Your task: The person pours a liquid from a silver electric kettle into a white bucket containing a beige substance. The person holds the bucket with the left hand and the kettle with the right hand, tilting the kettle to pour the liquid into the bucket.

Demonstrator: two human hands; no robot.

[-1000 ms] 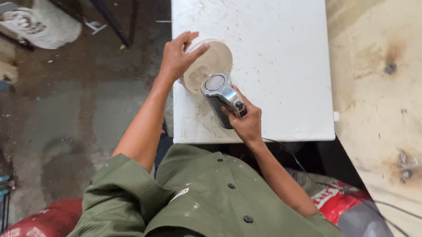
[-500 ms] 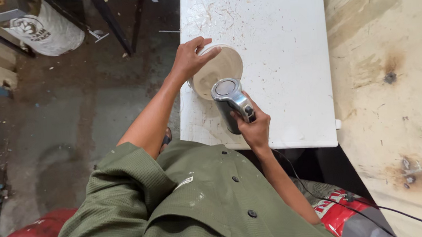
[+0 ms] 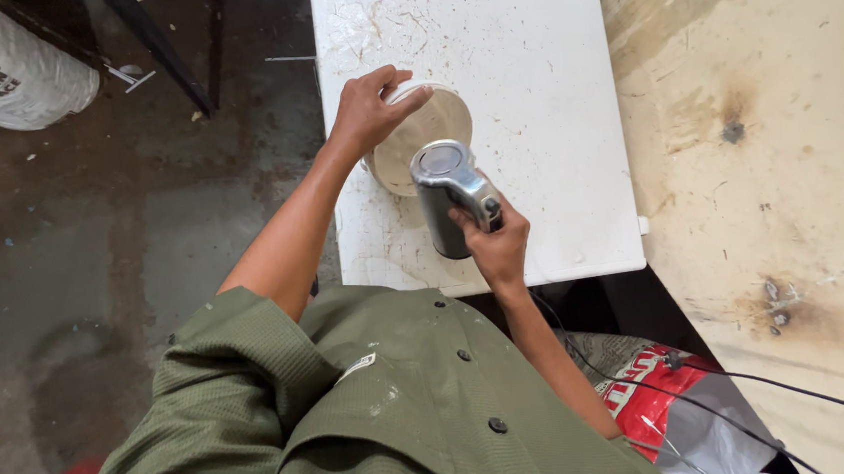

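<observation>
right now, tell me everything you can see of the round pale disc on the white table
The round pale disc looks like cream-coloured wood or board, flat and dusty. It lies near the left edge of the scuffed white table. The left hand rests on its far left rim, fingers spread over the edge. The grey and silver power tool, gripped by the right hand, covers its near edge, so that part is hidden. Whether the tool touches it cannot be told.
</observation>
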